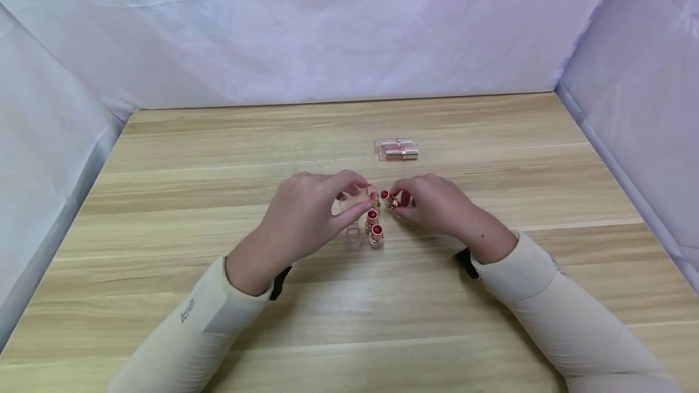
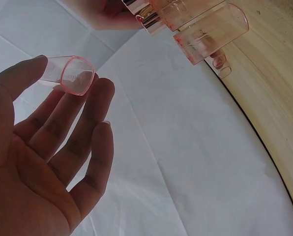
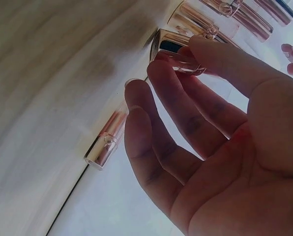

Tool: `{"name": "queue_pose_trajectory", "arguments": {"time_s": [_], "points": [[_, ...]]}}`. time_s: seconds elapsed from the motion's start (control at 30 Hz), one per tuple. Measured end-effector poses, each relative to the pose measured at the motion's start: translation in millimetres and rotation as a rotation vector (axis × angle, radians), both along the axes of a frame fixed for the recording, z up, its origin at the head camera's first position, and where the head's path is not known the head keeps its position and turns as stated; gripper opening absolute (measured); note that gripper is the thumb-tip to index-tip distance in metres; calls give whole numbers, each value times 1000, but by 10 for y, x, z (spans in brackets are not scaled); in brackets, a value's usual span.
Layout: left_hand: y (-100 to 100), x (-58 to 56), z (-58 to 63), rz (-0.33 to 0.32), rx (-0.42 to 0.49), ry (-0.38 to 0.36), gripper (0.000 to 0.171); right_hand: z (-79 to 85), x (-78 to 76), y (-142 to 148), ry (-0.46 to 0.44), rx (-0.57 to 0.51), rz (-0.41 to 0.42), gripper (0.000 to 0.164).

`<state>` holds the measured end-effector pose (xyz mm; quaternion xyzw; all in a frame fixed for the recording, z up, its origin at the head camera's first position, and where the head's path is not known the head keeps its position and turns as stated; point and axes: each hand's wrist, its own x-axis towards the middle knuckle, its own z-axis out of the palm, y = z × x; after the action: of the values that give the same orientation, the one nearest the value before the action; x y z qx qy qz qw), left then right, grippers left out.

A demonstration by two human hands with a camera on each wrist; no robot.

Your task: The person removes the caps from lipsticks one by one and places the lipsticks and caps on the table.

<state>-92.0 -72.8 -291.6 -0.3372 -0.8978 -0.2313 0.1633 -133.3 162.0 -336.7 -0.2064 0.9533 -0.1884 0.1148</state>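
My left hand (image 1: 303, 217) pinches a clear, pink-rimmed lipstick cap (image 2: 77, 74) between thumb and fingertips, its open end facing out in the left wrist view. My right hand (image 1: 439, 208) holds an uncapped lipstick (image 1: 389, 199) by its shiny metallic base, the red tip leaning toward the left hand. Between the hands, uncapped lipsticks stand upright in a row, among them a middle one (image 1: 372, 217) and the nearest one (image 1: 376, 235), both with red tips showing. A loose clear cap (image 1: 353, 236) stands to their left; more clear plastic is partly hidden behind the left fingers.
Beyond the hands, two capped lipsticks (image 1: 401, 154) lie side by side on the wood-grain table (image 1: 229, 150). White cloth (image 1: 327, 41) hangs along the back and both sides. Dark bands (image 1: 467, 263) show at the sleeve cuffs.
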Motion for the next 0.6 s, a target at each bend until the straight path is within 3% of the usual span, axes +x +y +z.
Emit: {"name": "queue_pose_trajectory", "arguments": {"time_s": [0.33,0.6], "points": [[10,-8,-15,7,-7,3,22,-24,-15,34,-3,-3,-7,20],[48,-54,-20,-2,13,26,22,-30,-114,95,-8,8,10,14]]}}
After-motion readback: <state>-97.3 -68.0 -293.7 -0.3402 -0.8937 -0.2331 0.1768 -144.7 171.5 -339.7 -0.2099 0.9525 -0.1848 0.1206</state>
